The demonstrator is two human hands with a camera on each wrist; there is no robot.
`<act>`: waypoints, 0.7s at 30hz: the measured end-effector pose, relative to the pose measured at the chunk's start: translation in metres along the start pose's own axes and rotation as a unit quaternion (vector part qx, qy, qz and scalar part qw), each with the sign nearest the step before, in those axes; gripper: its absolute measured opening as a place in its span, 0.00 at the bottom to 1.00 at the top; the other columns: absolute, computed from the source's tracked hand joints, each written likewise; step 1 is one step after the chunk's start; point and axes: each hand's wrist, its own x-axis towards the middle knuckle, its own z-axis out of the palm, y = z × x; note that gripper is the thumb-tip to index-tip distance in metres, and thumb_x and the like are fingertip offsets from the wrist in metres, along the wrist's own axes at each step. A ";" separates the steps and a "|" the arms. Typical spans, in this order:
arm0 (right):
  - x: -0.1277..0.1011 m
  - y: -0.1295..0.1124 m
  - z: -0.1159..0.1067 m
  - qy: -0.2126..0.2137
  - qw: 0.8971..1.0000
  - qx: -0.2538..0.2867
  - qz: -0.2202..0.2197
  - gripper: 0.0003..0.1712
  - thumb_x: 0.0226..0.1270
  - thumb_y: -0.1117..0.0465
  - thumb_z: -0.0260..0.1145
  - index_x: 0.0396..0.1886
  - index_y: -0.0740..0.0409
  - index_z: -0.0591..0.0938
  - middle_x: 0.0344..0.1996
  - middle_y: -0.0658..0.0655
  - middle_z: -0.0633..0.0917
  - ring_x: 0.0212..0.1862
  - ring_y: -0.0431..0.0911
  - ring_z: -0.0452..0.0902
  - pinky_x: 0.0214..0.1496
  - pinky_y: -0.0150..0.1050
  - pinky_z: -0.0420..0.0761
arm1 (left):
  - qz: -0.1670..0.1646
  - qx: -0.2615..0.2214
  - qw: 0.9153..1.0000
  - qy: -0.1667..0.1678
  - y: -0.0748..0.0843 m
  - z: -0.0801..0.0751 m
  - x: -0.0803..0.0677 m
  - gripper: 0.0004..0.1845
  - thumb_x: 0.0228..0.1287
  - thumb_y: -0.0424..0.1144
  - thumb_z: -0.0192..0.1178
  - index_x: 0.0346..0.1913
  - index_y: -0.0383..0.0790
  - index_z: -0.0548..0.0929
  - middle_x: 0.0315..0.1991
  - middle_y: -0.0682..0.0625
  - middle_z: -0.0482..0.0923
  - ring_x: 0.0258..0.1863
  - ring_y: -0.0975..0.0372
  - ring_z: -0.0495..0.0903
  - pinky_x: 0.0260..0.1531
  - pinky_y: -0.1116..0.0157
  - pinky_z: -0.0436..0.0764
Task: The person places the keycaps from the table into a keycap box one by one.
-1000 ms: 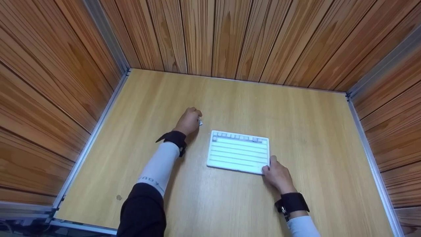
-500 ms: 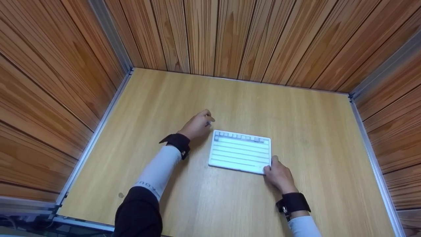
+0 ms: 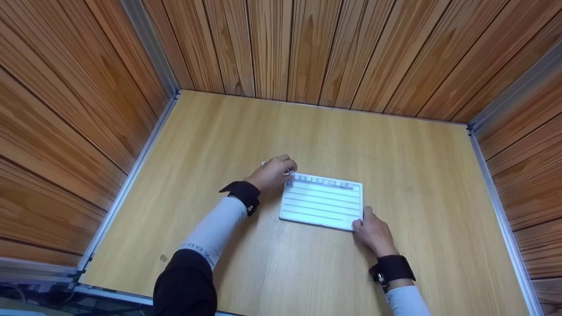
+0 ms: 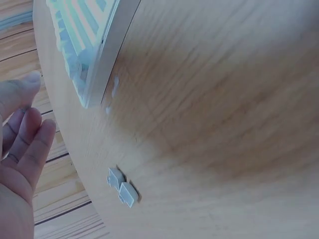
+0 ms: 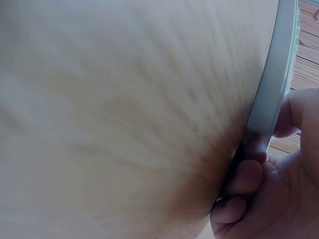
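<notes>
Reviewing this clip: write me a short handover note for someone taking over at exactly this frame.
Left hand: at the far left corner of the white board, fingers over its top row of small grey tiles. The wrist view shows its fingers loose, holding nothing visible; the head view cannot confirm that.
Right hand: grips the board's near right corner, thumb on top, steadying it flat on the wooden table.
Two small grey tiles lie loose on the table beside the board.
Done: a row of tiles sits along the board's top edge.
Left, judging by this: the two loose tiles are off the board; the lined rows below are bare.
</notes>
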 end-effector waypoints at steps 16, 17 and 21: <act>0.000 -0.001 -0.001 -0.006 1.000 0.009 0.002 0.15 0.71 0.57 0.53 0.48 0.64 0.68 0.31 0.58 0.71 0.32 0.53 0.68 0.30 0.42 0.64 | 0.043 0.022 0.999 -0.020 0.007 0.010 0.000 0.10 0.69 0.32 0.64 0.50 0.42 0.88 0.46 0.51 0.77 0.46 0.61 0.79 0.47 0.66 0.80; 0.000 0.000 -0.001 -0.004 1.000 0.007 0.001 0.15 0.71 0.57 0.53 0.48 0.64 0.68 0.30 0.58 0.71 0.32 0.53 0.68 0.30 0.41 0.64 | 0.047 0.025 0.998 -0.017 0.007 0.010 0.000 0.10 0.69 0.31 0.64 0.50 0.41 0.88 0.47 0.50 0.77 0.46 0.60 0.79 0.48 0.66 0.80; 0.000 0.000 -0.001 -0.002 1.000 0.002 -0.001 0.15 0.70 0.57 0.53 0.47 0.64 0.68 0.30 0.58 0.71 0.32 0.52 0.68 0.30 0.41 0.64 | 0.050 0.034 0.998 -0.020 0.007 0.014 0.000 0.12 0.68 0.29 0.63 0.52 0.39 0.87 0.47 0.48 0.77 0.47 0.60 0.80 0.48 0.66 0.80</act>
